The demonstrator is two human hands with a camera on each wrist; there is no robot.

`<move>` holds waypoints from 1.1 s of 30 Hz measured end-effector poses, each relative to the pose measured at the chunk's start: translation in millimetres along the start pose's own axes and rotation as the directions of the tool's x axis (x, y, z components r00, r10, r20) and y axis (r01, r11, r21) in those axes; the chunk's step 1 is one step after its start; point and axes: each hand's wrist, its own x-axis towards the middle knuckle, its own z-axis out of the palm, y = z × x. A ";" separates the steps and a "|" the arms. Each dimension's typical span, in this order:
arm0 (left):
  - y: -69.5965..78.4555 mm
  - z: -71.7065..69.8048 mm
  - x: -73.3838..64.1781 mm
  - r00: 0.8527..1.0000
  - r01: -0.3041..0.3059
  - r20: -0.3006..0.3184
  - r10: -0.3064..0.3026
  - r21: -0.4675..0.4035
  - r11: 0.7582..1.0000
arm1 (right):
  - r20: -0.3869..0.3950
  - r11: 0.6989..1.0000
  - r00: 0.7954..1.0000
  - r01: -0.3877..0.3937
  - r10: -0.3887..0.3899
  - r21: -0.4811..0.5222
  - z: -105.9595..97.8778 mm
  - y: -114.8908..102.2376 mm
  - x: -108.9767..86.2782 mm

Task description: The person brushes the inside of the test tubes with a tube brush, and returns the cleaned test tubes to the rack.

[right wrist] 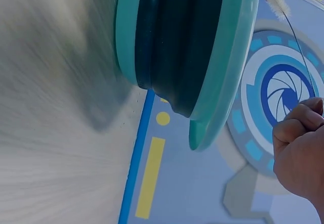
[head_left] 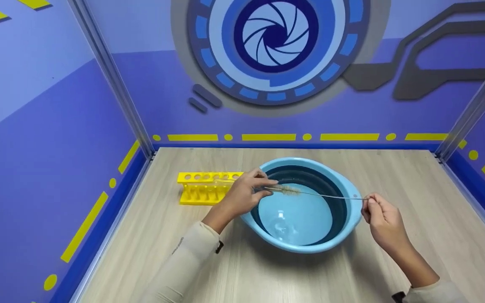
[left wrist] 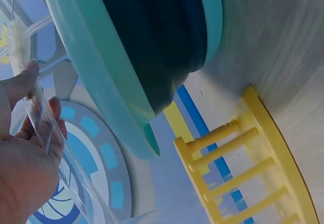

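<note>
My left hand (head_left: 242, 191) holds a clear glass test tube (left wrist: 76, 183) roughly level above the left rim of a blue basin (head_left: 354, 210). The tube's closed end reaches left, over a yellow test tube rack (head_left: 187, 201). At the tube's mouth is a test tube brush (head_left: 291, 191), its pale bristles at least partly outside the glass. The brush's thin wire handle stretches across the basin to my right hand (head_left: 385, 221), which pinches its far end between thumb and fingers. In the right wrist view the wire (right wrist: 302, 54) runs taut from the bristles.
The basin has a dark collapsible wall and what looks like water at its bottom. It stands on a wood-grain table (head_left: 154, 252), right of the rack. Blue-purple printed panels (head_left: 141, 92) enclose the table at the back and sides.
</note>
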 end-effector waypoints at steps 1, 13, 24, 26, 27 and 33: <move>1.3 0.7 1.0 1.000 0.003 0.005 -0.003 0.005 1.000 | 0.002 1.000 1.000 -0.005 0.005 -0.006 -0.1 -0.1 -0.8; 5.7 6.7 2.3 1.000 0.005 0.011 -0.006 0.053 0.999 | 0.022 1.000 1.000 0.008 -0.007 -0.031 4.8 2.2 -7.1; 7.4 1.6 1.7 0.996 -0.072 -0.052 0.078 0.122 0.990 | 0.073 0.992 0.989 0.126 -0.126 0.006 12.8 -0.8 -6.5; 8.0 1.2 2.1 0.995 -0.077 -0.046 0.084 0.129 0.989 | 0.083 0.991 0.988 0.134 -0.132 -0.012 13.5 -1.1 -7.8; 8.3 1.2 2.5 0.995 -0.079 -0.042 0.085 0.134 0.988 | 0.089 0.990 0.987 0.136 -0.133 -0.022 13.8 -1.3 -8.3; 9.9 0.2 7.4 0.995 -0.094 -0.024 0.098 0.138 0.986 | 0.093 0.979 0.980 0.183 -0.174 -0.092 14.8 -1.8 -7.7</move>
